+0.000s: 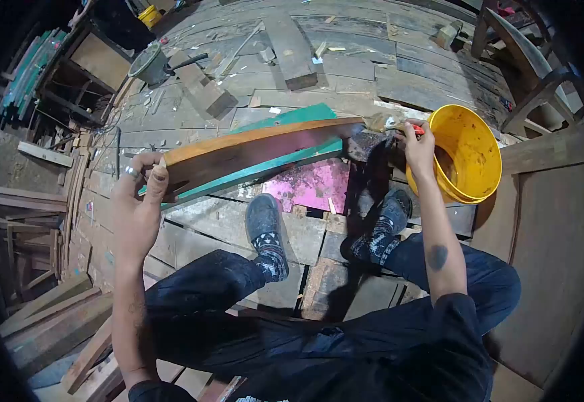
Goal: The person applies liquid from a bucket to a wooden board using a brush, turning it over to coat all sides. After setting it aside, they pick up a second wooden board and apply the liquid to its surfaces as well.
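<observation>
My left hand (146, 184) pinches the near-left end of a long, slightly curved wooden board (252, 144), thumb on its face. The board is tilted up on edge, with a lit orange-brown upper edge. In my right hand (418, 142), closed by the board's far right end, is a red-handled tool (418, 129) that looks like a brush; its tip is hard to make out. Just right of that hand stands a yellow bucket (469, 151), stained inside. Beneath the wooden board lies a green board (292, 119), partly covered by it.
A pink panel (312, 184) lies on the plank floor between my feet and the green board. Thick wood blocks (288, 53) and scraps lie farther off, near a grey bucket (150, 65). Lumber (57, 321) is stacked at left; a wooden cabinet (546, 261) stands at right.
</observation>
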{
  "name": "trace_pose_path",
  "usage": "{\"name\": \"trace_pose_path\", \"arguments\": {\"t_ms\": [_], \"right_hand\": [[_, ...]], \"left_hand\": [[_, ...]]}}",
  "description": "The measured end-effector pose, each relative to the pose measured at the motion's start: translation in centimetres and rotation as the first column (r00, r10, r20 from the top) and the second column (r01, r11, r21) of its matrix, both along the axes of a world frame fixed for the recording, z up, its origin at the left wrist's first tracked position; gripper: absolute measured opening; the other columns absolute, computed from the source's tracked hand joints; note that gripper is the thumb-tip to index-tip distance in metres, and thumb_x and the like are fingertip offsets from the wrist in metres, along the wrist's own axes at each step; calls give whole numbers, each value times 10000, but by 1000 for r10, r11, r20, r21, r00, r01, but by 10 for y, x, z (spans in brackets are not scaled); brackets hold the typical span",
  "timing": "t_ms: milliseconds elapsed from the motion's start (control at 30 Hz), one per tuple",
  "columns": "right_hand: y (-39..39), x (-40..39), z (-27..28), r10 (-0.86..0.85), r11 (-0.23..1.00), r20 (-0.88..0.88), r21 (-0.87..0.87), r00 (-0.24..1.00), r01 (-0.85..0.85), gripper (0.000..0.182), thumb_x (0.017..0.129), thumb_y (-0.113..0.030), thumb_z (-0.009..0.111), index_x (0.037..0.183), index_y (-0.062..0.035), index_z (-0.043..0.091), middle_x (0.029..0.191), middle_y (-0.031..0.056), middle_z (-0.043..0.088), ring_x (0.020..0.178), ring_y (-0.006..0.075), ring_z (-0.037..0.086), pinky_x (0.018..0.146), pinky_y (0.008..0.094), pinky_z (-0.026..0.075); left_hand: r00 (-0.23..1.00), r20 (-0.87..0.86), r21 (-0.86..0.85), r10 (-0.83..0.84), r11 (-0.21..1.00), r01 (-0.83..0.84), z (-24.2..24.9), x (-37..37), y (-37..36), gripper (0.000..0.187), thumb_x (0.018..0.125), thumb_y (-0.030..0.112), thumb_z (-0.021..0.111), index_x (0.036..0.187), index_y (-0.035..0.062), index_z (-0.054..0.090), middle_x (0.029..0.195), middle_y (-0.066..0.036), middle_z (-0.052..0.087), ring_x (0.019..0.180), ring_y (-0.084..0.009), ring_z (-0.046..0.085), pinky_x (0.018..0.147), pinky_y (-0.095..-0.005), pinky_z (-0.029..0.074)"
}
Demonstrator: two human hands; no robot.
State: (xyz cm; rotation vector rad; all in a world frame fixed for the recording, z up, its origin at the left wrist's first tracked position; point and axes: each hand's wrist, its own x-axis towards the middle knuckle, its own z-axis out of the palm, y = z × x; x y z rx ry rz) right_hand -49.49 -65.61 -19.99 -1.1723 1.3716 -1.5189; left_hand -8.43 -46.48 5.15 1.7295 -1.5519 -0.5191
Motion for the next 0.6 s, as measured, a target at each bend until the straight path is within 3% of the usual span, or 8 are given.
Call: {"name": "trace_pose_path", "arguments": {"t_ms": [33,100,167,233,333,500,600], "right_hand": [[-4,-3,-14,-7,1000,0,0,1000,7,194,961,-133,578,997,57,567,887,121,644,831,173,645,721,298,557],[-11,-8,-35,-130,989,-338,-110,932,98,203,941,-163,607,996,32,600,881,135,659,813,200,641,749,327,516],[-6,5,-29,-179,983,-308,-26,934,180,184,916,-162,626,1006,-2,635,869,145,672,818,234,641,777,344,495],[-4,16,-28,-210,977,-407,-102,889,185,176,911,-150,625,1001,1,639,885,147,677,832,237,648,777,346,498],[-11,27,-43,-224,975,-408,-87,885,207,191,899,-110,610,1057,-9,645,974,178,676,927,297,654,843,370,492],[-20,40,-55,-192,981,-452,-74,871,178,251,906,-108,596,1136,-20,641,1086,208,671,1047,353,639,893,388,482],[-11,42,-24,-98,994,-458,-79,884,70,254,899,-117,615,1137,-39,650,1073,198,677,1028,341,653,880,386,495]], "left_hand": [[1000,17,-14,3,1000,-3,0,-1,0,433,972,417,573,1079,-2,585,864,-50,625,792,-103,604,665,-267,536],[1000,-14,5,-6,1000,6,0,0,0,444,973,421,568,1093,-7,583,878,-60,631,801,-110,612,674,-268,546],[998,-68,24,5,1000,-3,0,0,-1,454,975,429,560,1098,-8,586,880,-68,635,796,-113,619,664,-267,552],[999,-41,39,-7,999,8,3,-2,-1,461,977,434,552,1105,-7,587,887,-74,639,795,-116,628,654,-264,560],[999,-48,77,15,997,-12,4,-1,0,461,980,435,545,1113,-5,590,868,-66,622,783,-106,618,655,-261,567],[995,-89,56,-33,998,38,7,-4,0,450,978,427,554,1099,-4,592,841,-39,606,752,-100,610,648,-260,566],[998,-13,69,-59,996,60,5,3,1,449,978,430,553,1095,-2,593,875,-53,622,758,-105,624,650,-254,562]]}}
